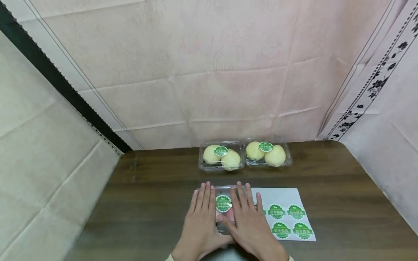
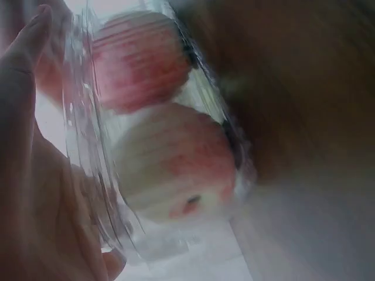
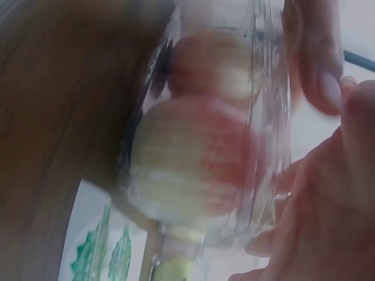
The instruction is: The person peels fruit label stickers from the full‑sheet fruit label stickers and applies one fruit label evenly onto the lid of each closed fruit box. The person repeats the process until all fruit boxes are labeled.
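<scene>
Worktop (image 1: 156,203) of dark wood carries a sticker sheet (image 1: 287,197) beside a clear fruit box (image 1: 225,190) near its front edge. Left hand (image 1: 200,223) and right hand (image 1: 249,223) lie flat-fingered on the box lid, flanking its green sticker (image 1: 223,203).

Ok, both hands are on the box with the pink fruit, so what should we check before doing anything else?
1. Green sticker on the lid of the clear box: ok, it sits between the hands.
2. Left hand and right hand flat on the lid, fingers straight: ok.
3. Two pink fruits inside: ok.
4. Lid snapped fully shut: cannot tell, wrist views are blurred.
5. Sticker sheet has stickers left: ok, beside the right hand.
6. Two boxes of yellow fruit behind each carry a sticker: ok.
</scene>
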`<state>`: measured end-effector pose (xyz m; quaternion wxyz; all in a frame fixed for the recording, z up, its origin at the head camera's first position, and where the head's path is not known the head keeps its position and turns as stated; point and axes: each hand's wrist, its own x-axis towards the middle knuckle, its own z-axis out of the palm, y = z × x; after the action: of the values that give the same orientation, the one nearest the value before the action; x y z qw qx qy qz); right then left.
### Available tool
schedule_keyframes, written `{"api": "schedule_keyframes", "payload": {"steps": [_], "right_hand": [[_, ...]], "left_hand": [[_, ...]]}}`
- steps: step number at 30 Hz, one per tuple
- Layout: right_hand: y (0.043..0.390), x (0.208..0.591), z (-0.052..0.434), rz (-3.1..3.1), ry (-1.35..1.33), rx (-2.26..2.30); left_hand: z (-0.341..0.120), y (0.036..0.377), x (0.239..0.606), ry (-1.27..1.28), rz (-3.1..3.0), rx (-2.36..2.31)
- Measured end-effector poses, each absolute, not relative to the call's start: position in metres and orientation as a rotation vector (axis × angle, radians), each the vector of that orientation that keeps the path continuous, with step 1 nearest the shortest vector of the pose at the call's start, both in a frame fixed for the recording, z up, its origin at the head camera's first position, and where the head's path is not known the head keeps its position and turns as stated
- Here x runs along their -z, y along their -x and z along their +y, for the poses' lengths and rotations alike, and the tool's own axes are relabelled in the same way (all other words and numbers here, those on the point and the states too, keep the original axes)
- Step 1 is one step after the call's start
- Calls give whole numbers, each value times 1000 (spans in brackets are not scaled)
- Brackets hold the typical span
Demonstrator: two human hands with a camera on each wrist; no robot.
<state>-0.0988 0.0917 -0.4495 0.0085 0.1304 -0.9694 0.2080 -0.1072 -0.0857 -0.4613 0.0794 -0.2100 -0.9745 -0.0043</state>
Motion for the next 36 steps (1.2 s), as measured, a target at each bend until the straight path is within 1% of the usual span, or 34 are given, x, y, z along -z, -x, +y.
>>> {"api": "schedule_keyframes", "payload": {"steps": [11,20,23,29,36], "right_hand": [[98,460,112,-2957,-321,-845],[100,462,123,-2901,-199,-1297],[101,461,126,-2843,-95,-1464],[103,458,133,-2703,88,-1706],[105,462,139,-2645,167,-1831]], "left_hand": [[-108,109,463,475,-2936,301],[-118,109,466,317,-2945,606],[-117,107,465,218,-2947,806],[-114,99,462,-83,-2869,1240],[-114,93,464,-233,-2664,1530]]}}
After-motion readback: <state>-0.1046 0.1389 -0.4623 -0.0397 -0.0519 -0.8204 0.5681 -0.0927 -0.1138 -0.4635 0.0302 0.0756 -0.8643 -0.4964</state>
